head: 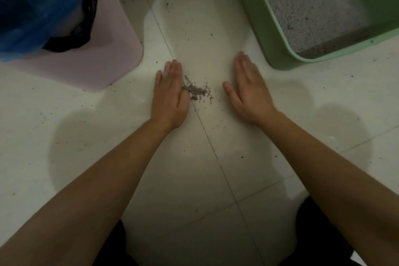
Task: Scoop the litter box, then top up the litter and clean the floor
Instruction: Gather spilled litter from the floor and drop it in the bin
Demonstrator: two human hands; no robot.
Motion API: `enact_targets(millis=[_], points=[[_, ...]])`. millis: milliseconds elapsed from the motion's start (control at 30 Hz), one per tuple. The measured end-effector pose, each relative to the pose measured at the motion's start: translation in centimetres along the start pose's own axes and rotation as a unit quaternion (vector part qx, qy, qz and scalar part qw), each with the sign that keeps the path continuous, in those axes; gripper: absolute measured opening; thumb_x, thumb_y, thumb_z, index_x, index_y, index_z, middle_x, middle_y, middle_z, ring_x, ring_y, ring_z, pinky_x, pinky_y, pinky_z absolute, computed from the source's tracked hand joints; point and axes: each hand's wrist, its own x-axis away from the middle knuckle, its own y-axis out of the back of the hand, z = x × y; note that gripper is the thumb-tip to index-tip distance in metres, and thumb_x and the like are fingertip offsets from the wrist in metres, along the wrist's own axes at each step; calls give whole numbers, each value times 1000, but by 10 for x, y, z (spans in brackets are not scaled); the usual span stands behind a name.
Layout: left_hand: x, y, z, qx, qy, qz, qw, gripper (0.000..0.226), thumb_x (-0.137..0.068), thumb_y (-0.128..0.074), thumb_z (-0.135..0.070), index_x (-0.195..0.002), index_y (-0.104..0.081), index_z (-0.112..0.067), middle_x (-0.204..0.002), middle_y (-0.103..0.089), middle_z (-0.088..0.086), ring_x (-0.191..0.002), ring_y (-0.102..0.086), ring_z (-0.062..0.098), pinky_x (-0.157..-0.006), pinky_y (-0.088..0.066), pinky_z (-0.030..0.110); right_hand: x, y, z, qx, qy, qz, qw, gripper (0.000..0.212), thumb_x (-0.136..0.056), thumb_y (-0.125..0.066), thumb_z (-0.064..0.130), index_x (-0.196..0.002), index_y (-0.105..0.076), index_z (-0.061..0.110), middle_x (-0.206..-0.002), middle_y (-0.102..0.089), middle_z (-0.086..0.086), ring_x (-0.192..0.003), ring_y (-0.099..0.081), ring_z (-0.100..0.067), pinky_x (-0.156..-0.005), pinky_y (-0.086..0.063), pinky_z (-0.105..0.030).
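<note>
A small heap of spilled grey-brown litter (195, 90) lies on the pale tiled floor (216, 17) between my two hands. My left hand (169, 95) stands on edge with fingers straight and together, its little-finger side touching the heap's left side. My right hand (248, 88) rests flat-angled on the floor to the right of the heap, a short gap away, holding nothing. The green litter box (259, 11) sits at the upper right, filled with light grey litter (306, 6).
A pink bin (103, 49) lined with a blue bag (36, 2) and a black bag stands at the upper left. Loose litter grains are scattered over the tiles. My dark-clothed knees show at the bottom corners.
</note>
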Motion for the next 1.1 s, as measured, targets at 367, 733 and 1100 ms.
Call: enact_targets(millis=[367,733,1100], points=[[27,11,8,107,68,-124,984,70,-86,-27,-23,-151,-17,2,-159,-16,17,-148,-14,24,-122,-13,39,8,-19,37,133,31,102,985,115,-83,-12,87,-154,9,-1,-162,17,-19,-150,19,-28,-124,1,-44],[40,20,34,72,136,-152,976,64,-89,-28,-15,-151,-20,-2,-159,-20,12,-147,-17,21,-121,-13,38,4,-19,57,14,96,54,994,88,-96,-37,65,-157,-13,7,-161,-20,-14,-146,-19,-28,-120,-16,-41],[38,20,38,43,133,-114,984,70,-87,-21,-29,-153,-18,-6,-160,-17,10,-148,-11,18,-118,1,19,-23,-39,68,-65,191,0,979,34,-89,-70,25,-116,-72,3,-107,-64,-16,-90,-65,-33,-82,-50,-31]])
